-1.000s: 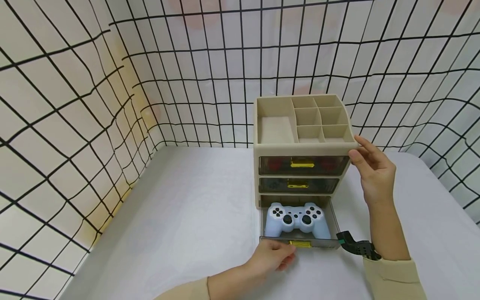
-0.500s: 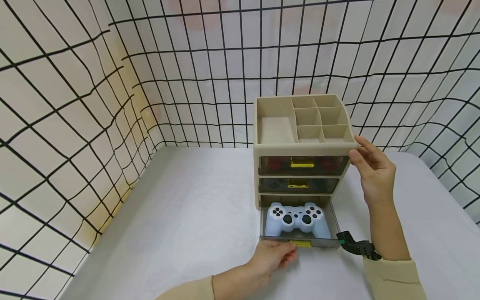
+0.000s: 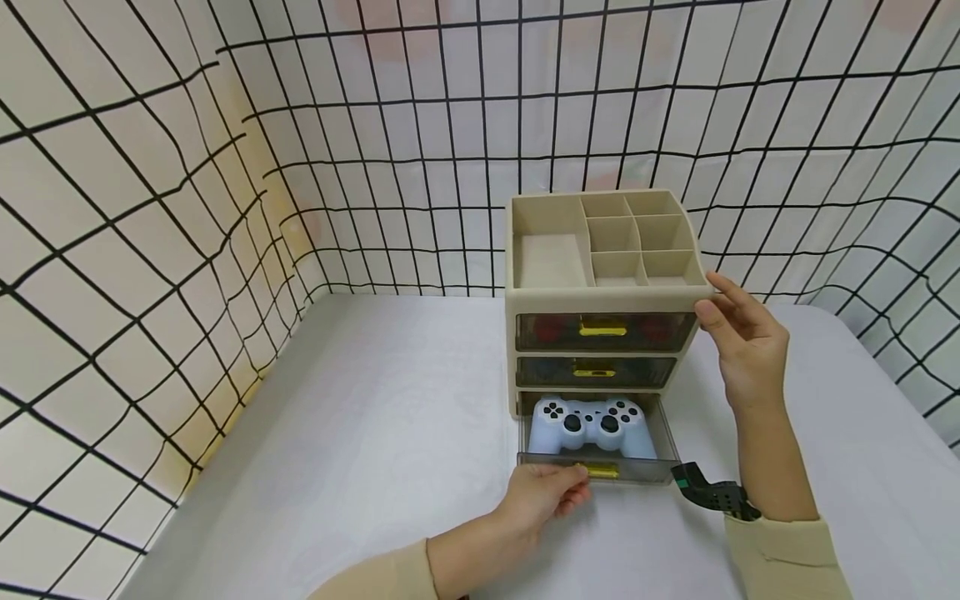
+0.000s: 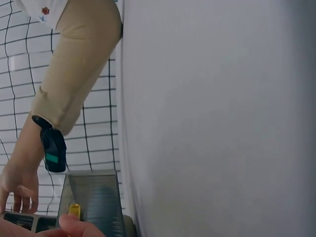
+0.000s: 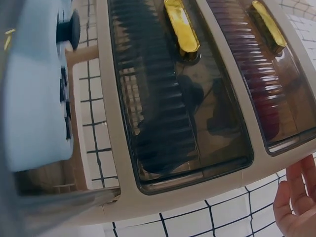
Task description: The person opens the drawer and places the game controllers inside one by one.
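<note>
A beige desktop drawer organizer (image 3: 609,299) stands on the table, its bottom drawer (image 3: 645,472) pulled partway out. Inside that drawer lies a light blue game controller (image 3: 555,435), buttons upward. My left hand (image 3: 534,502) pinches the left end of the drawer's yellow handle (image 3: 603,471); its thumb partly covers the handle (image 4: 74,210) in the left wrist view. Against the organizer's upper right side, my right hand (image 3: 750,354) rests its fingertips, the fingers fairly straight. In the right wrist view, those fingers (image 5: 298,187) touch the side wall, with the thumb a little apart.
Two closed smoky drawers sit above: the top one (image 3: 648,332) shows something red, the middle one (image 5: 173,108) something dark. Open compartments (image 3: 551,258) top the organizer. Black wire mesh (image 3: 405,179) borders the white table (image 3: 360,400). A black strap device (image 3: 716,493) circles the right wrist.
The bottom drawer has slid slightly inward, away from me, carrying the controller with it; my left hand has moved along on the handle. The right hand has stayed at the organizer's side.
</note>
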Tool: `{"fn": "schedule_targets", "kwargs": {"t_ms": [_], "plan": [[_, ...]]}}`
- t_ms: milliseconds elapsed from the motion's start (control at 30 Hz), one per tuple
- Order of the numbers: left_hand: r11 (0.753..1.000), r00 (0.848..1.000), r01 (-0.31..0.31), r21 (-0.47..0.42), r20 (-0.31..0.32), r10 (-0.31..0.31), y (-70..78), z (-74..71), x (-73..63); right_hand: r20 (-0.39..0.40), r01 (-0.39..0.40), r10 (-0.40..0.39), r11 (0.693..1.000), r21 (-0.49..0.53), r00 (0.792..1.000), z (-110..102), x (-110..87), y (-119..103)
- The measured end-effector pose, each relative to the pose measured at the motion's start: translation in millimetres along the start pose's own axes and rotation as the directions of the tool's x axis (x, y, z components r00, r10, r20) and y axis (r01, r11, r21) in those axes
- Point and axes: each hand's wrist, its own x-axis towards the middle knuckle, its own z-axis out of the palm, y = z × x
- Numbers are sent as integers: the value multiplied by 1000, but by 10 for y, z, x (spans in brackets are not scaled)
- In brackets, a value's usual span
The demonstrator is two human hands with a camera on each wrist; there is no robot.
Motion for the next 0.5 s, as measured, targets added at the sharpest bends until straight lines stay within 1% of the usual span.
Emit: {"fn": "schedule_targets", "kwargs": {"t_ms": [267,500], "plan": [[1000,1000,21,-14,-22,-21,91,18,134,5,9,-9,1000,9,1000,1,-1,2],[1000,999,31,-2,-16,-31,124,17,239,11,7,-7,1000,-14,1000,1,-3,3]]}}
